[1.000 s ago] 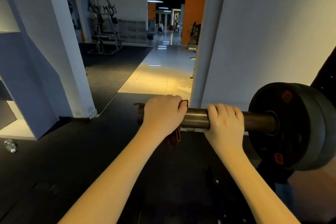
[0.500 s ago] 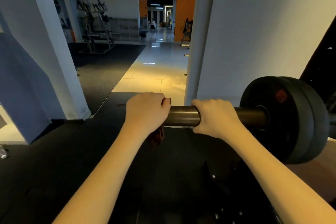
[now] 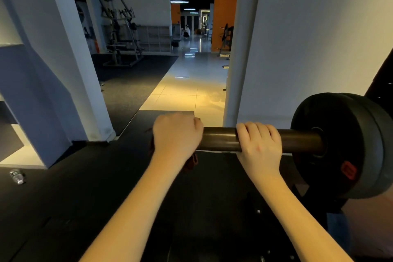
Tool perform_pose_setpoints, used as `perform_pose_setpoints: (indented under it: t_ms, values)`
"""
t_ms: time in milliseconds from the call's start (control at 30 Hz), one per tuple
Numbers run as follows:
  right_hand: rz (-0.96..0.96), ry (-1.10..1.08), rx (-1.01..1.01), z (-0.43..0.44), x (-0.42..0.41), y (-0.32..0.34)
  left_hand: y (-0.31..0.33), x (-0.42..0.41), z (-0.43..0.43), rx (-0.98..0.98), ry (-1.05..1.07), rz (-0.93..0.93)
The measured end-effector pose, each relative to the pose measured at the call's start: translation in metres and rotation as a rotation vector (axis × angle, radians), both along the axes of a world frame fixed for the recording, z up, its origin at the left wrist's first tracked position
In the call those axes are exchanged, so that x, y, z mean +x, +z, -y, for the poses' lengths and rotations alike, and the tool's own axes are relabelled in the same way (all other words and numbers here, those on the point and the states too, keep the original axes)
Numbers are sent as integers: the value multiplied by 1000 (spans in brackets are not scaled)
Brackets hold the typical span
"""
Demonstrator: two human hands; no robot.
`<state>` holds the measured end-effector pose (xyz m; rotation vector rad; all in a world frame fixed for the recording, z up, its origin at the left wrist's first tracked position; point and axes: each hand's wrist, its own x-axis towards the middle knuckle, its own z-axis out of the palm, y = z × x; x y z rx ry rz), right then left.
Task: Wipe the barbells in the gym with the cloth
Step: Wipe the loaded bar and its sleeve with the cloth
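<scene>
1. Barbell. The barbell (image 3: 220, 138) lies level across the near right of the scene. Its dark sleeve runs from the left grip to two black weight plates (image 3: 331, 142) at the right. The plates sit face to face on the sleeve, and the nearer face carries a red mark.

2. Left grip. The left grip (image 3: 176, 134) is closed fully round the left end of the sleeve, with the cloth (image 3: 191, 162) trapped between palm and metal. A dark red fold of the cloth hangs below the hand. The tip of the sleeve is hidden under the hand.

3. Right grip. The right grip (image 3: 260, 144) is closed over the bare sleeve, fingers curled across the top. It sits between the left grip and the plates. A bare stretch of sleeve separates the two grips.

4. Containers. A clear bottle (image 3: 17, 176) lies on the floor at the near left, beside the base of the pillar (image 3: 70, 59). Its contents cannot be told. A cubby shelf (image 3: 155, 38) stands far back; its compartments are too small to read.

5. Edges and room. The corner of the white wall (image 3: 308, 38) stands just beyond the sleeve. Black rubber flooring (image 3: 85, 187) extends left from the sleeve end to the pillar. A tiled aisle (image 3: 187, 91) runs far between pillar and wall. A gym machine (image 3: 121, 34) stands at the far left.
</scene>
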<state>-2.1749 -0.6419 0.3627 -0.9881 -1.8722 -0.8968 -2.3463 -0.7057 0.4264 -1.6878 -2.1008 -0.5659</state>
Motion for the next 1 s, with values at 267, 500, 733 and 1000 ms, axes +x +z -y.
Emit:
perform_pose_setpoints:
  t_ms: [267, 500, 733, 1000]
  values:
    - [483, -8, -1017, 5, 2, 88, 17, -45, 7, -246, -225, 359]
    - [366, -37, -468, 10, 4, 48, 8, -4, -7, -102, -142, 25]
    - [157, 1, -191, 8, 2, 19, 13, -30, 5, -162, -191, 245]
    - [355, 7, -817, 7, 7, 67, 5, -4, -6, -108, -194, 63]
